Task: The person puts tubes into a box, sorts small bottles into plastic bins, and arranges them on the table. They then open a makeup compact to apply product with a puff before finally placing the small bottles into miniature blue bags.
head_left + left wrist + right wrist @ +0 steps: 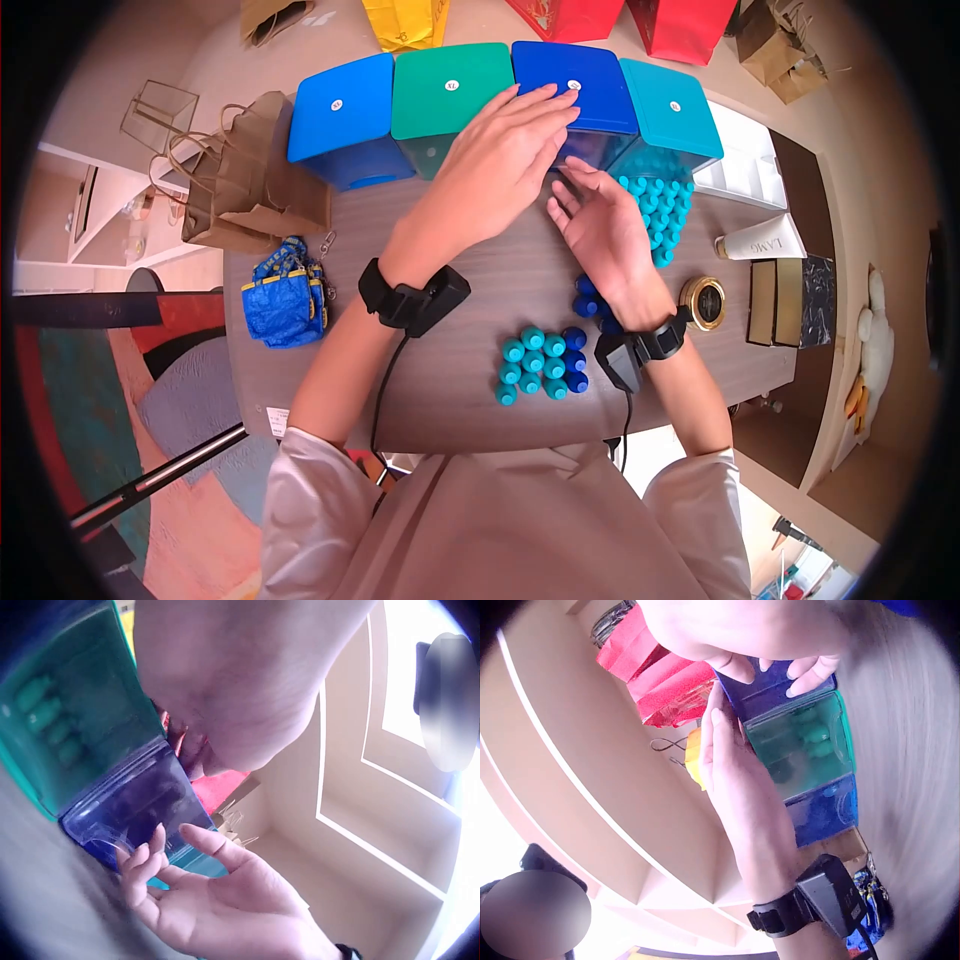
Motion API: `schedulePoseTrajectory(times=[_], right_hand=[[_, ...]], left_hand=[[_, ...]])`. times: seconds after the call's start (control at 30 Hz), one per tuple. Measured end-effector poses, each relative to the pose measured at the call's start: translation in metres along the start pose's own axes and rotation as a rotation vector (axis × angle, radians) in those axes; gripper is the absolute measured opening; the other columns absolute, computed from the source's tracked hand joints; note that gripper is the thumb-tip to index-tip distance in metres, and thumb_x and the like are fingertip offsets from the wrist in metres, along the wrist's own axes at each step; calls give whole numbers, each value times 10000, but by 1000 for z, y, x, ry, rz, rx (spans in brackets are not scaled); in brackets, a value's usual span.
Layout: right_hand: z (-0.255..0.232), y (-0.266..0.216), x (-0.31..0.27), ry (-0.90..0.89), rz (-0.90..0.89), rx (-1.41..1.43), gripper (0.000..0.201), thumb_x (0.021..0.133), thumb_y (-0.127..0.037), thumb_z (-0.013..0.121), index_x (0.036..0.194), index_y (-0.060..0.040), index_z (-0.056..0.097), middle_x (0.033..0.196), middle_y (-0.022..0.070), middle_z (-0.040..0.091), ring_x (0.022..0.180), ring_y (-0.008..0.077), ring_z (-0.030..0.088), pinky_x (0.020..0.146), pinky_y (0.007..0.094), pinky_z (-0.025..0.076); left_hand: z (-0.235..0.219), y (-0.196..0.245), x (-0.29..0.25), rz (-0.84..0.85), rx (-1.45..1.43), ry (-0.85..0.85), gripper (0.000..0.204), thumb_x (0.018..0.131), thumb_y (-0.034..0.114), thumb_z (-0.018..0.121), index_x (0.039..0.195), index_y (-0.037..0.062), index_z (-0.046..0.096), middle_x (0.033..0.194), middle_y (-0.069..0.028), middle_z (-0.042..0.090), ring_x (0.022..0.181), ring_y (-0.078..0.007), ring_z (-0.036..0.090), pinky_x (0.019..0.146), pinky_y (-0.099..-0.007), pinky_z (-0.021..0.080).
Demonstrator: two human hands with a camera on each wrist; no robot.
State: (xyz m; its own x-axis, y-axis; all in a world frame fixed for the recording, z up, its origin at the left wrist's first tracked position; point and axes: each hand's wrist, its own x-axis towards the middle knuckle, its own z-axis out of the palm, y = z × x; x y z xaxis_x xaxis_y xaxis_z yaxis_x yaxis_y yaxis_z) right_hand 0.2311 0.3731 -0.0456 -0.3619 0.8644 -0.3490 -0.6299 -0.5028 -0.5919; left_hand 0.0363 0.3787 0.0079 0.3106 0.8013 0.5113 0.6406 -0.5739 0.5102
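Four lidded boxes stand in a row at the back: a blue one (342, 105), a green one (452, 88), a dark blue one (590, 80) and a teal one (672, 105). My left hand (500, 160), fingers extended, lies over the dark blue box's lid; the right wrist view shows that hand (742, 780) flat along the lid side. My right hand (605, 225) is palm up at the dark blue box's front, fingers loosely bent, holding nothing visible; the left wrist view shows its fingertips by the front wall (202, 900). Green items (45, 712) show inside the green box.
Teal bottles (530, 360) and dark blue bottles (575, 360) stand near the front edge, more teal ones (660, 215) by the teal box. A compass (703, 303), a tube (765, 240) and a black box (800, 300) are right; paper bags (265, 180) and a blue pouch (285, 300) left.
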Motion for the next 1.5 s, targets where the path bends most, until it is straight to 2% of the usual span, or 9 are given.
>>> schedulePoseTrajectory(times=[0.3, 0.67, 0.83, 0.87, 0.97, 1.03, 1.07, 1.3, 1.5], right_hand=[[14, 1, -40, 101, 91, -44, 248, 1062, -166, 672, 1275, -74, 582, 1264, 44, 593, 1170, 209, 595, 1053, 406, 507], [32, -15, -94, 143, 206, -63, 281, 1079, -98, 610, 1341, -2, 573, 1324, 110, 588, 1383, 292, 593, 1152, 479, 522], [34, -47, -123, 18, 164, -223, 234, 1091, -96, 604, 1303, 2, 612, 1416, 126, 643, 1336, 273, 641, 1107, 442, 542], [27, -55, -127, -73, 123, -392, 243, 1093, -96, 611, 1321, -13, 616, 1394, 114, 667, 1295, 265, 664, 1076, 437, 549], [20, -65, -137, -123, -7, -862, 305, 1062, -107, 686, 1352, -32, 628, 1291, 129, 720, 1150, 300, 723, 961, 433, 572], [21, -68, -141, -219, -423, -1896, 375, 1013, -146, 765, 1337, -15, 631, 1245, 172, 703, 1075, 369, 726, 894, 445, 590], [19, -63, -143, -184, -417, -2076, 477, 970, -216, 816, 1352, -2, 626, 1259, 210, 661, 1099, 428, 693, 872, 478, 601], [5, -24, -135, -126, -391, -2122, 585, 967, -267, 820, 1448, -24, 594, 1368, 207, 599, 1191, 413, 641, 880, 508, 611], [2, -23, -133, -150, -384, -2182, 558, 956, -219, 816, 1440, -49, 597, 1345, 186, 605, 1194, 390, 644, 905, 484, 610]], left_hand=[[-1, 7, 0, -66, -9, -26, 406, 1151, 229, 522, 1454, 11, 682, 1614, -127, 610, 1566, -312, 487, 1337, -514, 284], [0, 9, -8, -18, -19, 17, 378, 1068, 123, 633, 1434, 39, 673, 1639, -118, 587, 1573, -348, 473, 1338, -509, 290], [-7, 36, -25, 72, -135, 45, 340, 937, 65, 780, 1270, 24, 727, 1352, -140, 702, 1300, -376, 641, 1176, -505, 487], [-6, 39, -27, 99, -145, 64, 266, 888, 89, 835, 1134, 28, 755, 1166, -126, 720, 1124, -352, 678, 1112, -491, 524], [-9, 38, -38, 102, -25, -36, 166, 881, 88, 837, 1017, 24, 766, 1022, -108, 739, 1017, -325, 698, 1119, -483, 527], [-6, 35, -41, 118, 6, -45, 131, 878, 76, 830, 980, 23, 768, 959, -103, 737, 971, -316, 698, 1119, -489, 528], [-5, 34, -41, 134, 41, -57, 96, 874, 65, 824, 943, 22, 771, 896, -99, 734, 924, -306, 697, 1119, -495, 528], [-8, 46, -41, 114, 12, -97, 91, 866, 60, 816, 928, 12, 770, 830, -100, 730, 897, -300, 713, 1117, -502, 533], [-13, 54, -37, 96, -51, -45, 120, 859, 58, 829, 919, 2, 741, 963, -126, 739, 867, -324, 711, 1023, -463, 571]])
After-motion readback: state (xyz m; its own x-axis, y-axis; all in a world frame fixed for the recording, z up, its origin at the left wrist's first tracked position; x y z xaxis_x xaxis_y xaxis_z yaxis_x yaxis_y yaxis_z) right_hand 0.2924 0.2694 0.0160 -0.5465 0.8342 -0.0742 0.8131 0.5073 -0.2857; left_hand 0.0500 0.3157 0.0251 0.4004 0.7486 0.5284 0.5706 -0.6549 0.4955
